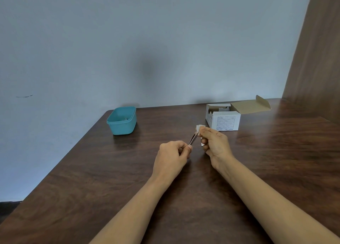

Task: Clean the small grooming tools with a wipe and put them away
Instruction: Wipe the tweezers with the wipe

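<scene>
Metal tweezers at frame centre — left hand pinches lower end, right hand fingers clamped on white wipe around tip; teal tub left, open box right — both on table

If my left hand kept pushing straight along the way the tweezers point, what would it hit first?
The small white wipe pinched in the right hand; the thin metal tweezers that the left hand holds touch it. The open white cardboard box lies roughly beyond, though depth is unclear.
</scene>
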